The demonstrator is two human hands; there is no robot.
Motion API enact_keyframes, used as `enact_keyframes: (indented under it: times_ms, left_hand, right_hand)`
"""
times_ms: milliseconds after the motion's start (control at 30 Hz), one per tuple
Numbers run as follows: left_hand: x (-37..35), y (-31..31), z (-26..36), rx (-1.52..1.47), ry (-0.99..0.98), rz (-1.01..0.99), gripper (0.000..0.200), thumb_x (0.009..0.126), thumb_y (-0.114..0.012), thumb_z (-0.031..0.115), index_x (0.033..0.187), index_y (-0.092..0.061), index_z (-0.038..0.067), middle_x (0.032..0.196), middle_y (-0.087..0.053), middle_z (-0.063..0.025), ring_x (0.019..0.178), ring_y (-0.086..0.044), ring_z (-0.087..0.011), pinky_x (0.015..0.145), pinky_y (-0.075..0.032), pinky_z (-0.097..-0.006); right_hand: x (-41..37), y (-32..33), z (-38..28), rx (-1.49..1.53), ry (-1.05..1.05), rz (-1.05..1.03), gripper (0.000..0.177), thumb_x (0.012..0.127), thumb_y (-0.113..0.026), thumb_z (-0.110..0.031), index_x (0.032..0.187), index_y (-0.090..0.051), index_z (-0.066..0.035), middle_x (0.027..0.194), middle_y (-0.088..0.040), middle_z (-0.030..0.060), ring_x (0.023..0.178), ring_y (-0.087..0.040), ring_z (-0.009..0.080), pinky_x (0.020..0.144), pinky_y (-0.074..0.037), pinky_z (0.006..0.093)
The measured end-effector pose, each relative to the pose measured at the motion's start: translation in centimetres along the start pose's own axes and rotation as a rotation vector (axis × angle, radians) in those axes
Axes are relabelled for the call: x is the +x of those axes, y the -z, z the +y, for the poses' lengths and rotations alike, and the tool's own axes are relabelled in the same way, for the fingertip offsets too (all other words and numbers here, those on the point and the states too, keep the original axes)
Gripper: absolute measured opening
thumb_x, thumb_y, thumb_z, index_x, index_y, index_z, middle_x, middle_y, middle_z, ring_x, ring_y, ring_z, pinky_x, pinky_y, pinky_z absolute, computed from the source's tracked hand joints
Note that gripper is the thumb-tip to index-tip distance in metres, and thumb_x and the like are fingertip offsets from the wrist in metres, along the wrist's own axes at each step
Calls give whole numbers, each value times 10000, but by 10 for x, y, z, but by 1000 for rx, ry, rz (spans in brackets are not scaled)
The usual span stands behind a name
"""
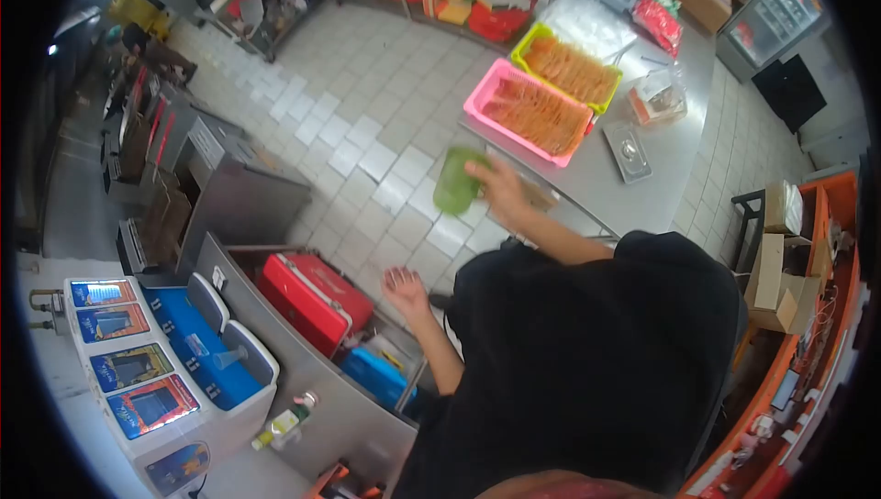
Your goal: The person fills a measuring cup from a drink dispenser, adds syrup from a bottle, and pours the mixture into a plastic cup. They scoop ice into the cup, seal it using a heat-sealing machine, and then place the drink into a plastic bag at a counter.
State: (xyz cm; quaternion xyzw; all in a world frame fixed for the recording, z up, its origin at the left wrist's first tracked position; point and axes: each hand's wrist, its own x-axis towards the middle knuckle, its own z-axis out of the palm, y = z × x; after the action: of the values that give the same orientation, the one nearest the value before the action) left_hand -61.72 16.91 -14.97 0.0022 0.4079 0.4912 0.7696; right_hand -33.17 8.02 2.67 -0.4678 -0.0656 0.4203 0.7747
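Observation:
My right hand (496, 189) is wrapped round a green cup-like container (457, 182), held in the air over the tiled floor beside the steel table (674, 155). My left hand (405, 290) hangs lower, palm up with its fingers apart, and holds nothing. On the table, near my right hand, stands a pink basket (477, 100) of orange-brown food pieces. Against it is a yellow-green basket (525, 40) with similar pieces. A metal lid (628, 152) and a clear plastic package (657, 98) lie to their right.
At lower left a red cooler box (317, 297) and a blue box (376, 372) sit under a steel counter (303, 380). A drink dispenser (234, 407) and a bottle (284, 421) stand there. Open cardboard boxes (785, 288) are on the right. A person (151, 48) is at far left.

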Motion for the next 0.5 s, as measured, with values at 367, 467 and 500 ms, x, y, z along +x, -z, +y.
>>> enact_keyframes:
  times_ms: [367, 467, 500]
  left_hand:
    - [131, -48, -11, 416, 47, 221, 530, 981, -502, 487, 1365, -483, 121, 1464, -497, -63, 1298, -498, -274, 1090, -354, -479]
    - [198, -43, -3, 606, 129, 215, 602, 993, -447, 535, 1426, -441, 115, 1493, -479, -84, 1378, -454, -303, 1152, -317, -513]
    - [222, -45, 3, 680, 153, 213, 609, 996, -437, 543, 1425, -446, 110, 1477, -494, -86, 1366, -463, -303, 1135, -342, -522]
  right_hand:
    - [209, 54, -84, 558, -27, 216, 441, 932, -710, -265, 1314, -567, -98, 1273, -604, 92, 1186, -602, 271, 1027, -502, 506]
    - [265, 53, -80, 683, 28, 278, 457, 917, -729, -289, 1310, -569, -118, 1274, -601, 71, 1213, -580, 266, 1016, -501, 497]
    - [282, 51, -83, 618, 57, 334, 453, 913, -733, -294, 1300, -577, -118, 1272, -601, 66, 1217, -577, 262, 1017, -500, 492]
